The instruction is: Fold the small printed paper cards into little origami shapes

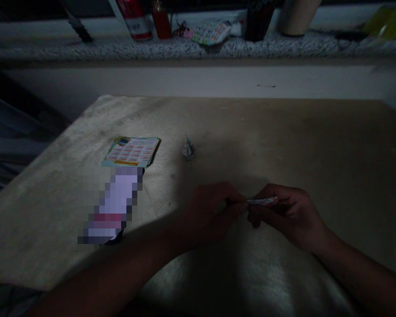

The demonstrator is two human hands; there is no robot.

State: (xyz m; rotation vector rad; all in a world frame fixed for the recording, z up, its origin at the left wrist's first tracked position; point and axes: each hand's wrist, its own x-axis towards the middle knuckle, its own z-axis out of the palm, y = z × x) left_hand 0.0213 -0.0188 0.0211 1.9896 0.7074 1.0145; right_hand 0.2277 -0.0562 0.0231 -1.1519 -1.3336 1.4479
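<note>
My left hand (214,211) and my right hand (284,213) meet low over the middle of a tan table (284,141). Both are closed in a pinch on a small, thin folded slip of paper (262,201) held edge-on between the fingertips. The right hand grips most of its length, and the left pinches its left end. A stack of colourful printed cards (132,152) lies to the left. A small crumpled, folded paper piece (188,149) rests beyond my left hand. The scene is dim.
A blurred-out rectangular object (114,204) lies just below the cards. Behind the table runs a speckled ledge (185,47) with a red can (134,18), a red bottle (160,20), a printed packet (211,31) and dark containers.
</note>
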